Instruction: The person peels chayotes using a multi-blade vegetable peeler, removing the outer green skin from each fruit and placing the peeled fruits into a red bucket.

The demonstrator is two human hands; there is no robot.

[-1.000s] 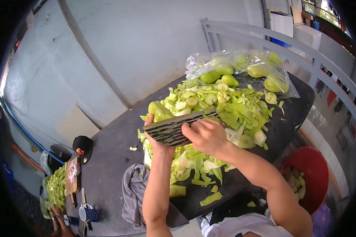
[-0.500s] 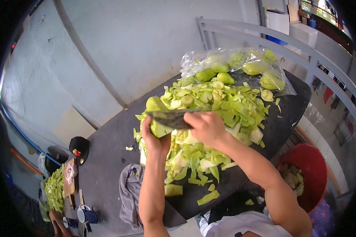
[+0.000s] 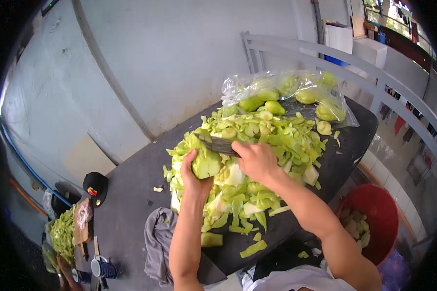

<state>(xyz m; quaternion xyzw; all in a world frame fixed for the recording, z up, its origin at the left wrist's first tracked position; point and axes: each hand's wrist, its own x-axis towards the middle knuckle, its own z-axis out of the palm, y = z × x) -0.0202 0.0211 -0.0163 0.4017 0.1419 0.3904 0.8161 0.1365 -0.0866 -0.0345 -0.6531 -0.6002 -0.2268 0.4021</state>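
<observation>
A partly peeled green chayote [image 3: 206, 164] rests in my left hand [image 3: 192, 178], its fingers curled round the lower side and a pale cut end toward me. My right hand [image 3: 258, 162] is closed round the handle of a dark-bladed knife [image 3: 217, 143]. The blade lies across the upper part of the chayote. Below both hands spreads a big heap of green peels [image 3: 289, 136] mixed with pale cut pieces. Whole chayotes [image 3: 251, 103] sit at the far side, several under a clear plastic bag [image 3: 342, 99].
A grey cloth [image 3: 156, 247] lies left of my forearm on the dark table [image 3: 126, 213]. Farther left are a black cap [image 3: 96, 186], a cutting board [image 3: 84, 233], a blue mug [image 3: 107, 269] and another person's hand [image 3: 65, 271]. A red bucket [image 3: 391, 218] with pieces stands at right.
The knife has swung from lying level in front of the chayote to a slant across its top. The chayote is turned so its cut end shows more. The view has shifted slightly.
</observation>
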